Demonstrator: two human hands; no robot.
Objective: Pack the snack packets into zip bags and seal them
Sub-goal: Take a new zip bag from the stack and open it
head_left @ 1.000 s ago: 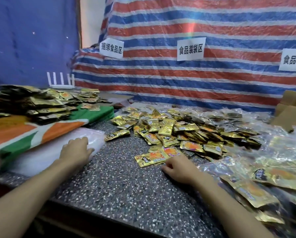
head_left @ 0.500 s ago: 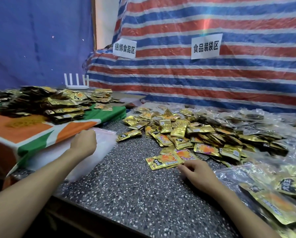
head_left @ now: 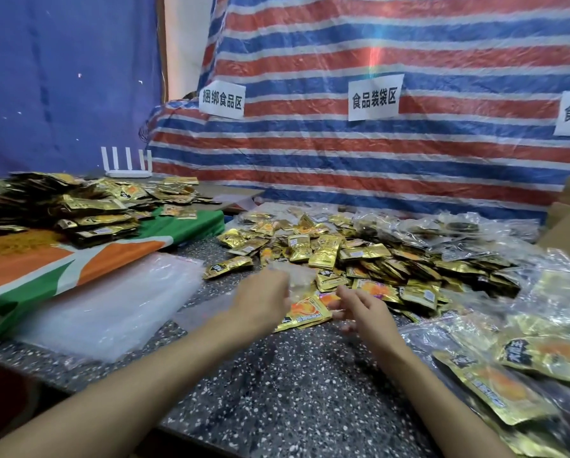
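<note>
One move | left hand (head_left: 260, 302) brought zip bag (head_left: 295, 276) to packet (head_left: 306, 314) | right hand (head_left: 366, 312) beside

Hands (head_left: 264, 304) beside gold snack packets (head_left: 325, 256)

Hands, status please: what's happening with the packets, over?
Left hand grips a clear bag, blurred. Right hand at a gold packet, grip unclear. Packet not clearly bagged. Loose pile close behind.
</note>
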